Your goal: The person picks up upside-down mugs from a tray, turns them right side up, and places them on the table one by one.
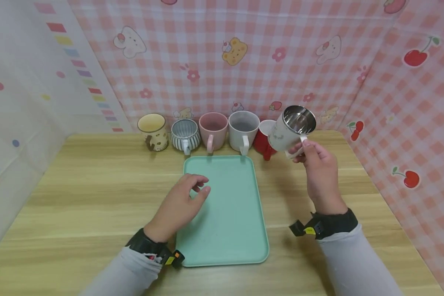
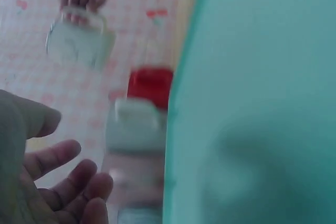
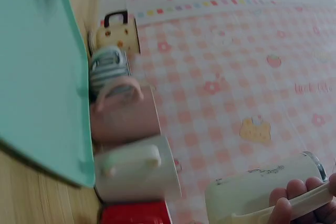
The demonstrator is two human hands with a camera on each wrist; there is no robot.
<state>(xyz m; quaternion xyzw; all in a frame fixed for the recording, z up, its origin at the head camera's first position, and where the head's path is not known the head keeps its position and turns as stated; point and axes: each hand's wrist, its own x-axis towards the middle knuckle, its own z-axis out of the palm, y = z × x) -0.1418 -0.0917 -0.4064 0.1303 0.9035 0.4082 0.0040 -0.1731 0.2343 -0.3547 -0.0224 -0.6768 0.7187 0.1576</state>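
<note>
My right hand (image 1: 321, 174) grips the handle of a white mug (image 1: 281, 133) with a shiny steel inside, held up off the table and tilted. In the right wrist view the fingers curl round the pale handle (image 3: 302, 205). Over the mint-green tray (image 1: 229, 213) hovers my left hand (image 1: 179, 203), holding nothing, its fingers loosely bent. Partly behind the raised mug stands a red mug (image 1: 265, 139). Left of it, a light grey mug (image 1: 240, 135), a pink mug (image 1: 213, 131), a striped blue-and-white cup (image 1: 185, 135) and a yellow spotted mug (image 1: 155, 133) form a row.
The wooden table (image 1: 107, 197) carries the tray in its middle and the mugs along its back edge. A pink checked cloth (image 1: 259, 65) hangs behind the row and at the right. On the left is a white cloth (image 1: 22, 90) with coloured dots.
</note>
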